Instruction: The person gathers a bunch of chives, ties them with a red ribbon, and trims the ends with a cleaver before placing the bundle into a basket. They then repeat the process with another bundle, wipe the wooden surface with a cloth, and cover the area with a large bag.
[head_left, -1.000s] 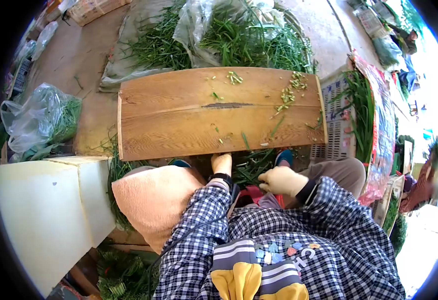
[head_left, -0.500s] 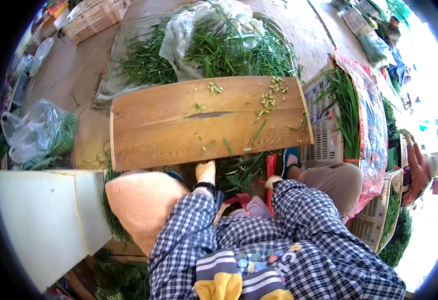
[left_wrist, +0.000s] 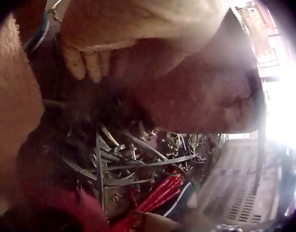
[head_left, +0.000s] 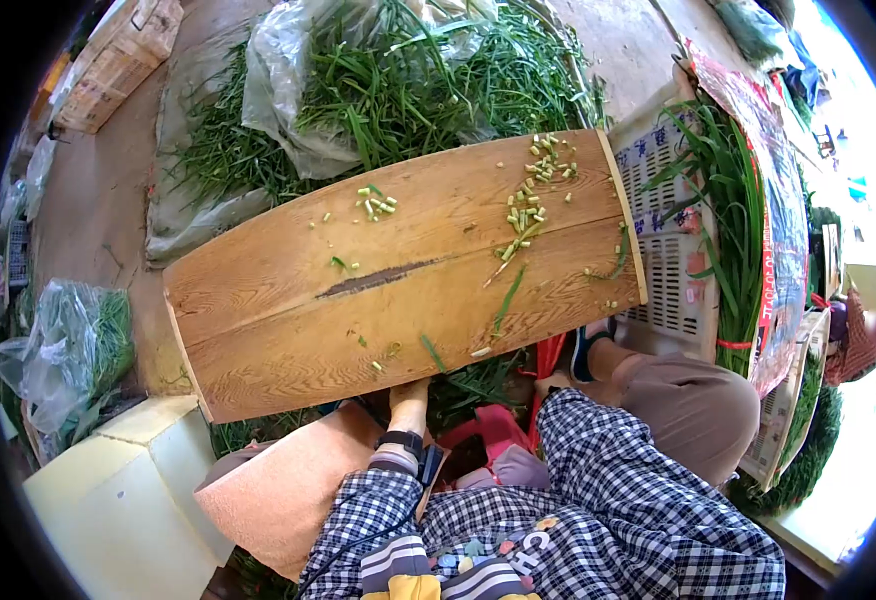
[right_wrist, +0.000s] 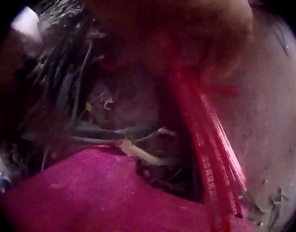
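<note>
My left hand (left_wrist: 143,34) reaches under the near edge of a wooden board (head_left: 288,350). In the head view its fingers are hidden beneath that edge; the left wrist view shows them loosely bent with nothing visible in them. My right hand (head_left: 555,382) is low between the knees, beside the right leg. It grips a bundle of red plastic strips (right_wrist: 206,130), which hang down from the fingers. Short cut pale-green stem pieces (head_left: 528,205) and a few leaf bits lie scattered on the board.
Beyond the board, long green leaves (head_left: 388,100) are heaped with clear plastic. A white crate (head_left: 663,280) with leafy bundles (head_left: 733,220) stands at the right. Pink cloth (right_wrist: 90,183) is below my hands. A pale box (head_left: 128,490) sits at the left.
My right hand has gone down from above the lap to the red strips and grips them. My left hand stays at the board's near edge. The head view has turned, so the board appears slanted.
</note>
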Motion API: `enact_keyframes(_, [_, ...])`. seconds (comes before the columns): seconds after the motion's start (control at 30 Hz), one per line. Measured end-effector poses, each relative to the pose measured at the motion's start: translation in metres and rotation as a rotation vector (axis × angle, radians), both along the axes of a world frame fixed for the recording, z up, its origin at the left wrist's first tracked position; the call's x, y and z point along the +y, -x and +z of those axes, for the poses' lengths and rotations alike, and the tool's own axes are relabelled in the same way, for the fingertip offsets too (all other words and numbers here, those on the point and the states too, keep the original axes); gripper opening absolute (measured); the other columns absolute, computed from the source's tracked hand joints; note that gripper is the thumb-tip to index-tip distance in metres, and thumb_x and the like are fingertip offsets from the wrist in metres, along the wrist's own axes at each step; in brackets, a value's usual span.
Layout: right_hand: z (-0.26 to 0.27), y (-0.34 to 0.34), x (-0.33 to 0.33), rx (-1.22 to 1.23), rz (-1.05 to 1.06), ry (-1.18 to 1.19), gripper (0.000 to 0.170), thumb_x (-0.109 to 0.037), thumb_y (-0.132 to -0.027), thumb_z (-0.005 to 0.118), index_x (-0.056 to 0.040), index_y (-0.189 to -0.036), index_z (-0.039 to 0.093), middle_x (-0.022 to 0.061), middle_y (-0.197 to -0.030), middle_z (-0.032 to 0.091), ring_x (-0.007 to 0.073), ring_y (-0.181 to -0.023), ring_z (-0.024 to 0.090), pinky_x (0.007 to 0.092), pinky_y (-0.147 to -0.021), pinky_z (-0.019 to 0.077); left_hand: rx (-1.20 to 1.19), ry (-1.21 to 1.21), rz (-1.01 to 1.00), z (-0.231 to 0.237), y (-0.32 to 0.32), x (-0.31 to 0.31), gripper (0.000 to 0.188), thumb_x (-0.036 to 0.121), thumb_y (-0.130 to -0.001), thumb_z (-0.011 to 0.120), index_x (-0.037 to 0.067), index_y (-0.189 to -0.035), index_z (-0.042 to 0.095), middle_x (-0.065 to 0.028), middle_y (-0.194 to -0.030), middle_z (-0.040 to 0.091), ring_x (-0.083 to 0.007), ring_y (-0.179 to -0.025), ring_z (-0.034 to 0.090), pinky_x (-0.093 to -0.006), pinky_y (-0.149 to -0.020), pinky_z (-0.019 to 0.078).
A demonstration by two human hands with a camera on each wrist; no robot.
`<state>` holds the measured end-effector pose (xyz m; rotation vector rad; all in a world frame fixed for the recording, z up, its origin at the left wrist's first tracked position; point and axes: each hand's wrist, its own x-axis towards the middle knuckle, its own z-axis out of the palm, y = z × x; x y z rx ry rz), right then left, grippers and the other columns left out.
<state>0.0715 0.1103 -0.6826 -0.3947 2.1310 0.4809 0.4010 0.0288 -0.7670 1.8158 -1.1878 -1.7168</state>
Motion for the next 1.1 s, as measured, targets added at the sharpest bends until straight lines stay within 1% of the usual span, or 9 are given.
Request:
enact_keyframes(0.03, [0.005, -0.001, -0.004, 0.001, -0.008, 0.001, 0.052, -0.028, -0.091, 0.066, 0.0054, -0.131, 0.060, 0.0266, -0.144, 0.052, 0.0390, -0.130, 0.055, 0.0428, -0.108, 0.0457, -0.394, 0.117, -0.341, 0.034, 0.012, -0.014, 0.053, 0.037, -0.096, 0.058, 0.002, -0.136, 0.056, -0.0128, -0.141, 0.060, -0.0301, -0.132, 0.052, -0.0363, -0.109, 0.0381])
enact_keyframes(0.2, [0.000, 0.008, 0.006, -0.118, -0.073, 0.008, 0.060, -0.040, -0.085, 0.070, -0.0008, -0.130, 0.064, 0.0235, -0.133, 0.063, 0.0379, -0.124, 0.060, 0.0446, -0.105, 0.0471, -0.090, 0.008, -0.024, 0.049, 0.037, -0.009, 0.049, 0.040, -0.095, 0.055, 0.005, -0.129, 0.063, -0.0142, -0.139, 0.061, -0.0319, -0.129, 0.055, -0.0389, -0.108, 0.0414])
enact_keyframes(0.43, [0.050, -0.018, -0.025, -0.355, 0.884, -0.253, 0.046, -0.043, -0.085, 0.069, -0.0075, -0.114, 0.076, 0.0192, -0.121, 0.070, 0.0337, -0.119, 0.065, 0.0448, -0.097, 0.0523, -0.368, 0.000, -0.566, 0.090, 0.044, -0.036, 0.037, 0.032, -0.090, 0.062, 0.003, -0.111, 0.072, -0.0183, -0.124, 0.069, -0.0318, -0.126, 0.059, -0.0399, -0.107, 0.0435])
enact_keyframes(0.53, [0.108, -0.041, -0.026, -0.421, 1.063, -0.203, 0.044, -0.043, -0.085, 0.070, -0.0084, -0.110, 0.077, 0.0186, -0.120, 0.071, 0.0327, -0.118, 0.066, 0.0445, -0.095, 0.0533, -0.223, -0.056, -0.270, 0.148, 0.048, -0.032, 0.042, 0.034, -0.093, 0.052, 0.003, -0.112, 0.073, -0.0206, -0.127, 0.066, -0.0335, -0.123, 0.061, -0.0433, -0.103, 0.0461])
enact_keyframes(0.6, [0.189, -0.081, -0.041, -0.250, 1.159, -0.042, 0.035, -0.030, -0.083, 0.064, -0.0105, -0.109, 0.078, 0.0160, -0.111, 0.074, 0.0317, -0.105, 0.072, 0.0449, -0.086, 0.0569, -0.427, 0.145, -0.745, 0.098, 0.045, -0.042, 0.040, 0.034, -0.092, 0.057, 0.002, -0.110, 0.073, -0.0213, -0.126, 0.067, -0.0331, -0.120, 0.062, -0.0420, -0.102, 0.0463])
enact_keyframes(0.67, [0.244, -0.095, -0.051, -0.087, 1.238, 0.191, 0.031, -0.027, -0.079, 0.064, -0.0100, -0.101, 0.078, 0.0146, -0.098, 0.076, 0.0336, -0.094, 0.073, 0.0460, -0.080, 0.0576, -0.281, 0.032, -0.494, 0.087, 0.041, -0.045, 0.038, 0.029, -0.092, 0.059, -0.002, -0.110, 0.072, -0.0233, -0.119, 0.069, -0.0314, -0.114, 0.064, -0.0392, -0.097, 0.0475])
enact_keyframes(0.77, [0.364, -0.086, -0.070, 0.117, 0.933, 0.465, 0.027, -0.024, -0.076, 0.066, -0.0083, -0.094, 0.077, 0.0139, -0.089, 0.074, 0.0334, -0.086, 0.073, 0.0448, -0.075, 0.0578, 0.323, -0.138, 0.310, 0.139, 0.045, -0.032, 0.045, 0.029, -0.091, 0.064, -0.011, -0.109, 0.068, -0.0216, -0.115, 0.070, -0.0294, -0.107, 0.064, -0.0397, -0.089, 0.0495])
enact_keyframes(0.93, [0.446, 0.047, -0.077, 0.303, 0.316, 1.285, 0.022, -0.022, -0.079, 0.067, -0.0020, -0.086, 0.071, 0.0117, -0.065, 0.066, 0.0201, -0.055, 0.065, 0.0342, -0.055, 0.0538, -0.033, 0.036, 0.106, 0.181, 0.029, -0.043, 0.054, 0.034, -0.085, 0.063, -0.013, -0.112, 0.067, -0.0294, -0.117, 0.069, -0.0361, -0.114, 0.064, -0.0412, -0.098, 0.0460])
enact_keyframes(1.1, [0.472, 0.250, -0.086, 0.440, 0.285, 1.046, 0.036, -0.030, -0.084, 0.068, 0.0051, -0.093, 0.068, 0.0117, -0.070, 0.068, 0.0203, -0.058, 0.065, 0.0342, -0.056, 0.0533, -0.055, -0.077, 0.217, 0.180, 0.016, -0.047, 0.052, 0.031, -0.087, 0.063, -0.012, -0.116, 0.066, -0.0318, -0.119, 0.067, -0.0412, -0.114, 0.063, -0.0413, -0.098, 0.0457])
